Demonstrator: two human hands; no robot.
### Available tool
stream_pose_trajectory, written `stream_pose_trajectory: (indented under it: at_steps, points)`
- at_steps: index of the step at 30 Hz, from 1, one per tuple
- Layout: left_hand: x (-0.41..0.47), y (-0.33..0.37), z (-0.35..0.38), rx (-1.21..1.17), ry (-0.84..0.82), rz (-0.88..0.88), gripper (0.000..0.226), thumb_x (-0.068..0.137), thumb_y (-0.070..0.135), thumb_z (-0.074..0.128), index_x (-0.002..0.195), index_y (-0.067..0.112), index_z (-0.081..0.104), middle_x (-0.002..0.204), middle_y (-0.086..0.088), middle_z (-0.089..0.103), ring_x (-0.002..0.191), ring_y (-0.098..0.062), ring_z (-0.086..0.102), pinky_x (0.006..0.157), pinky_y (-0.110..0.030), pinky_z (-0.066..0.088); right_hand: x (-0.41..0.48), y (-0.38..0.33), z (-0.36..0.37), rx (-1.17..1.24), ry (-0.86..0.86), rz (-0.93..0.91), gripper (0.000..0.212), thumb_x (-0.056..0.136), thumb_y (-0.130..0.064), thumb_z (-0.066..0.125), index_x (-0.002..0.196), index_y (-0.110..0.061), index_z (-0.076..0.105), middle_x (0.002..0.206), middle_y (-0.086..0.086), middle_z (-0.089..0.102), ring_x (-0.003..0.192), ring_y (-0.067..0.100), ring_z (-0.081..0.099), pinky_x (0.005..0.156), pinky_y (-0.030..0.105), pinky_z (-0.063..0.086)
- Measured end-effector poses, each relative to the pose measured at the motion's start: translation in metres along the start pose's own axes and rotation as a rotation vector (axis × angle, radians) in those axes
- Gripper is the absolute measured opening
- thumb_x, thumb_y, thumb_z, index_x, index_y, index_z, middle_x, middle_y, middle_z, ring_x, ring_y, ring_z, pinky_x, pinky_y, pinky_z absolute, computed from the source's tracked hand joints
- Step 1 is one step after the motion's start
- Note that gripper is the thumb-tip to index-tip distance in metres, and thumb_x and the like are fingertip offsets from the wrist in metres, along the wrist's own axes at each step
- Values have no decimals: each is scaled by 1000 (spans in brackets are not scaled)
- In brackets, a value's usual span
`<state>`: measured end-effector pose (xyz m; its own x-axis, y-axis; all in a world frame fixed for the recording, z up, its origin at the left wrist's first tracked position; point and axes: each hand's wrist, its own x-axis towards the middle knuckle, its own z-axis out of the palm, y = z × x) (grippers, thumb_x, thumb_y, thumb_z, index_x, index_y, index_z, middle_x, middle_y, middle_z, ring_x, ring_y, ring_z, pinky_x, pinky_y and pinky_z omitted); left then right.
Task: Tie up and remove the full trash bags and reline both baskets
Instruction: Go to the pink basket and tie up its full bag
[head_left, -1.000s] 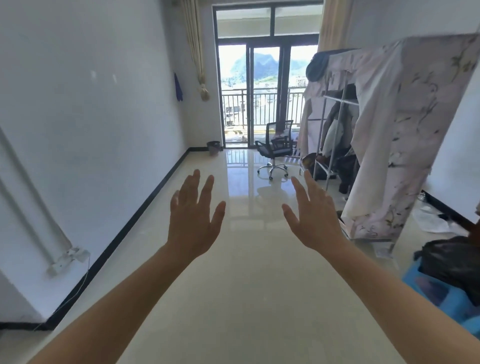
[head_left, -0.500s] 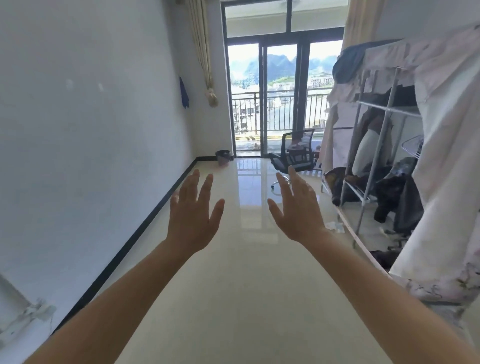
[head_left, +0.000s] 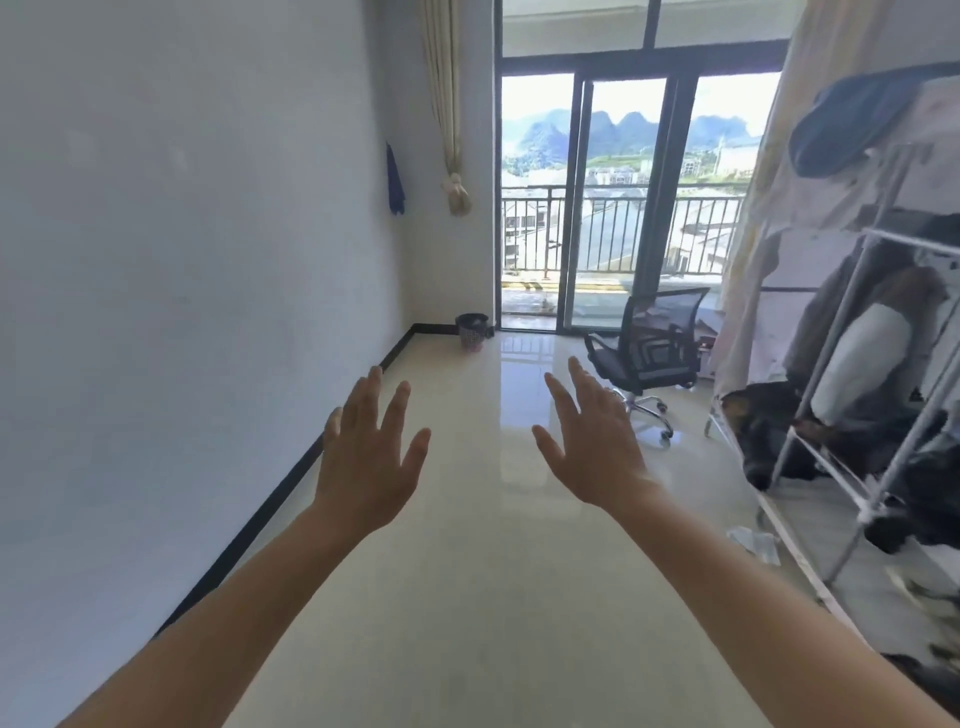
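Observation:
A small pink basket lined with a dark trash bag (head_left: 472, 331) stands on the floor in the far left corner, beside the balcony door. My left hand (head_left: 367, 457) and my right hand (head_left: 592, 447) are both held out in front of me, palms away, fingers spread, with nothing in them. Both hands are well short of the basket, which lies beyond and above them in the view.
A black office chair (head_left: 649, 358) stands ahead to the right by the glass balcony door (head_left: 613, 208). An open fabric wardrobe (head_left: 857, 364) with clothes runs along the right side. A white wall (head_left: 182, 260) runs along the left. Glossy tiled floor (head_left: 483, 545) stretches ahead.
The view has advanced down the room toward the balcony door; the basket and chair look larger. The blue bin with a black bag at the lower right has left the view. Both hands stay open.

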<state>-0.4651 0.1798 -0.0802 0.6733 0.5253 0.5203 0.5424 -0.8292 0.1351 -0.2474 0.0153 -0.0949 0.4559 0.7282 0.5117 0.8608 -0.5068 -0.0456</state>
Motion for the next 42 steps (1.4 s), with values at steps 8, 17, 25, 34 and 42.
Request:
stream_pose_trajectory:
  at_steps: [8, 17, 25, 34, 42]
  points:
    - [225, -16, 150, -27, -33, 58, 68, 96, 56, 22, 151, 16, 31, 163, -15, 15, 148, -32, 19, 112, -58, 28, 181, 105, 121, -36, -5, 37, 67, 99, -48, 44, 154, -14, 28, 163, 18, 15, 147, 35, 26, 118, 51, 26]
    - [484, -22, 315, 49, -139, 129, 72, 95, 58, 15, 154, 17, 26, 164, -14, 13, 150, -32, 17, 114, -57, 26, 434, 219, 271, -25, -99, 34, 68, 101, -51, 36, 157, -16, 21, 165, 17, 6, 150, 34, 16, 121, 50, 15]
    - [677, -127, 412, 13, -20, 1, 68, 96, 53, 25, 153, 16, 29, 162, -14, 18, 149, -31, 18, 115, -55, 23, 668, 228, 402, 52, -84, -44, 67, 100, -49, 39, 155, -14, 25, 164, 19, 11, 149, 35, 18, 121, 50, 17]
    - [903, -241, 563, -55, -69, -89, 67, 96, 52, 29, 153, 15, 29, 162, -15, 19, 148, -31, 19, 113, -54, 25, 902, 260, 562, -11, -162, -48, 68, 100, -50, 40, 156, -17, 23, 164, 17, 9, 149, 34, 18, 121, 49, 12]
    - [1115, -251, 714, -90, -152, -2, 68, 96, 52, 29, 154, 16, 27, 162, -14, 16, 149, -30, 18, 114, -53, 25, 1065, 382, 683, 2, -147, 135, 64, 97, -46, 47, 151, -13, 34, 161, 17, 22, 146, 36, 26, 118, 52, 20]
